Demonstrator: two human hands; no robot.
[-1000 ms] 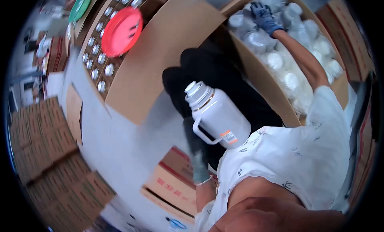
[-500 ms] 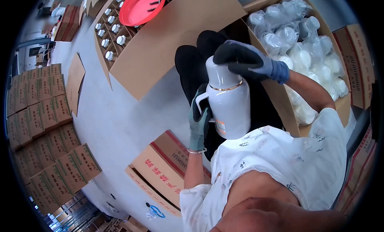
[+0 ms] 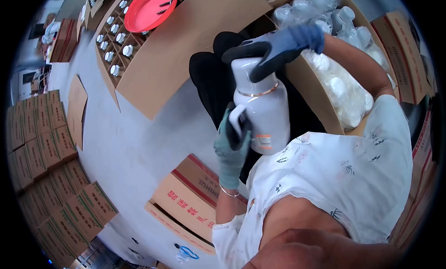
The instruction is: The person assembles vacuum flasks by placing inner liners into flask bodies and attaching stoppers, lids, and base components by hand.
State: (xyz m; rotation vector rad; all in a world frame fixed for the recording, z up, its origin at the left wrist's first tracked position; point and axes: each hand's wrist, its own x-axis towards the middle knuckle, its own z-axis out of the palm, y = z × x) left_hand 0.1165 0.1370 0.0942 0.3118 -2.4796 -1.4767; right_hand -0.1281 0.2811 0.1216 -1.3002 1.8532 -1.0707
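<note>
Moved the right hand (image 3: pixel 274 48) from the bagged pieces (image 3: pixel 338 85) at far right onto the cup-shaped lid (image 3: pixel 243 77), half closed around it. Holding the white flask (image 3: pixel 272 120) on the lap (image 3: pixel 206 78) with the left hand (image 3: pixel 232 146) curled around the handle (image 3: pixel 236 115), likely to steady against twisting.

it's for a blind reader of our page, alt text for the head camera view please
A person's gloved right hand grips the lid of a white jug on their lap, while the gloved left hand holds its handle. To the right, an open box holds plastic-wrapped white items.
</note>
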